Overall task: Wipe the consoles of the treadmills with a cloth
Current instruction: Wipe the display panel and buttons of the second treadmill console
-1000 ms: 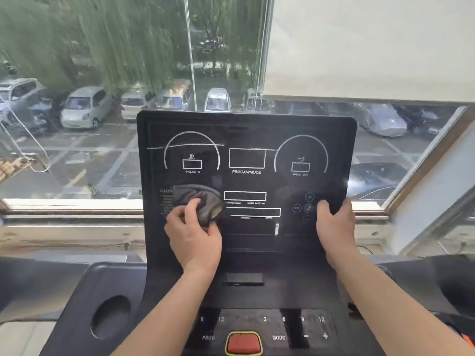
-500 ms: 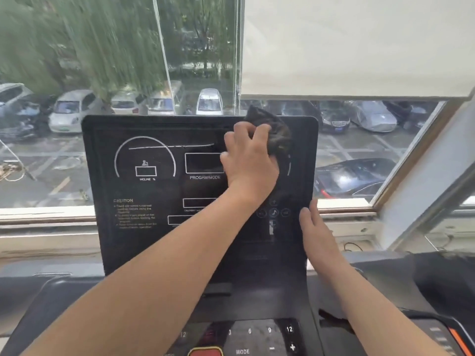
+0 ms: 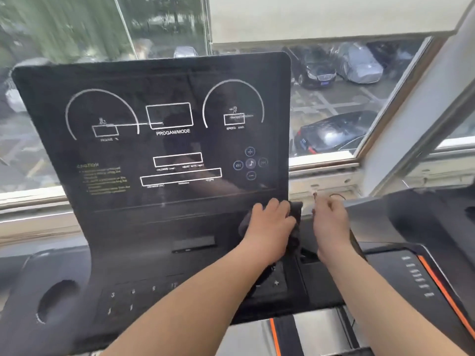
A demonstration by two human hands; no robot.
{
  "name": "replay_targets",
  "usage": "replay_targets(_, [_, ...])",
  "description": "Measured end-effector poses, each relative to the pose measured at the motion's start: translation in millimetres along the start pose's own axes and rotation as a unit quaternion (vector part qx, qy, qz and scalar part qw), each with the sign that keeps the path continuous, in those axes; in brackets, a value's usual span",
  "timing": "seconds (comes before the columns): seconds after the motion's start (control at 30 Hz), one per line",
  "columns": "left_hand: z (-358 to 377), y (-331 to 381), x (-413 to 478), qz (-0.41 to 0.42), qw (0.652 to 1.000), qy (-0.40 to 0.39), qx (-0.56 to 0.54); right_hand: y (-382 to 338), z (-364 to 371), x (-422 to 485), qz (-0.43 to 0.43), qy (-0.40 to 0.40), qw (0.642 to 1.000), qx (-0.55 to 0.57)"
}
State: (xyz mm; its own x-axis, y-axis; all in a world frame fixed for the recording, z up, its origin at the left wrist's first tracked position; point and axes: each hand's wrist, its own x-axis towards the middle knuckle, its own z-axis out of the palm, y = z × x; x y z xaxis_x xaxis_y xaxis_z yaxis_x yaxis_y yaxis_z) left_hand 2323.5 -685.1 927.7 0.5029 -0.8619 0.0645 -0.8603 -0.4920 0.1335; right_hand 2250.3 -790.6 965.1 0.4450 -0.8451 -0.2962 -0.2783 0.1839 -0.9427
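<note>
Black treadmill console (image 3: 154, 150), left hand (image 3: 270, 227) clamped on dark cloth (image 3: 297, 214) at its lower right corner; right hand (image 3: 331, 222) just beside, fingers curled, cannot tell if holding anything.

The black treadmill console (image 3: 154, 227) carries a dark cloth (image 3: 296, 211) at the lower right corner of its upright display panel (image 3: 167, 80), reaching the right edge, under the left grip (image 3: 270, 227). A round cup recess (image 3: 56, 299) sits at the lower left corner.

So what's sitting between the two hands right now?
In the head view, only the bunched edge of the dark cloth, held under the left hand, pokes out toward the right hand.
</note>
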Motion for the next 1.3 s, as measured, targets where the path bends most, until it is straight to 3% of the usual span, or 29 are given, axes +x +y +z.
replay_targets(0.13, [23.2,21.8,-38.2,-0.048,0.992,-0.079,-0.081,13.5,8.4,-20.6,-0.030,-0.012,0.998,-0.045])
replay_targets(0.33, [12.3,-0.4,-83.5,0.016,0.978,-0.182,-0.097,17.9,40.9,-60.0,-0.072,-0.083,0.989,-0.100])
replay_targets(0.57, [-21.6,-76.8,-145.5,-0.005,0.979,-0.193,-0.066,25.5,98.0,-108.9,-0.111,-0.139,0.977,-0.114])
replay_targets(0.77, [-24.2,-154.1,-224.9,-0.109,0.980,-0.103,-0.132,31.7,160.8,-157.4,-0.070,-0.263,0.949,-0.160])
replay_targets(1.03, [-18.7,-230.0,-299.4,-0.204,0.965,0.024,-0.161,22.2,214.5,-194.1,-0.047,-0.323,0.930,-0.170])
replay_targets(1.17, [-47.7,-254.7,-271.2,-0.254,0.924,0.202,-0.203,-8.7,229.9,-194.8,-0.079,-0.312,0.933,-0.160])
replay_targets(1.3, [-120.5,-274.1,-214.8,-0.202,0.890,0.386,-0.136,-50.9,239.8,-187.9,-0.125,-0.291,0.940,-0.125])
